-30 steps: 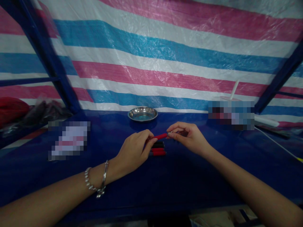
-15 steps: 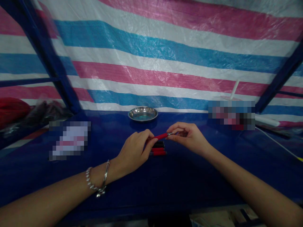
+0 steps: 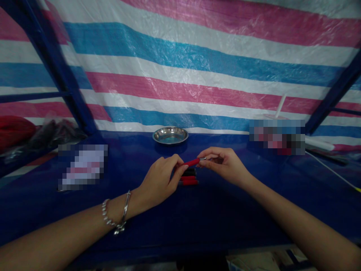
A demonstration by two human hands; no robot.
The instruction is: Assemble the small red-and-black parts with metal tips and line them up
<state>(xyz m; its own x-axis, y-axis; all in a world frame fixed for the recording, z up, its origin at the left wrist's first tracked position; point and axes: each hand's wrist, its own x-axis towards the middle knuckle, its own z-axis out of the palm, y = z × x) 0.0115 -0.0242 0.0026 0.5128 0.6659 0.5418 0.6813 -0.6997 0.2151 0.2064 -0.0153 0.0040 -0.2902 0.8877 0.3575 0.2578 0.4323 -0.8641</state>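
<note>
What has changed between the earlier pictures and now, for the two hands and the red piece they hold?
Almost nothing moved. The left hand and the right hand hold the thin red pen-like piece at its two ends as before; only the right fingertips shifted very slightly at its metal tip. The small stack of red and black pieces beneath, the round steel dish and the blue table stayed as they were.

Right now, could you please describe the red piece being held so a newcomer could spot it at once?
On the blue table, in front of the steel dish, the left hand and right hand meet. Between their fingertips is the red piece, lifted above the small pile of red and black pieces.
</note>
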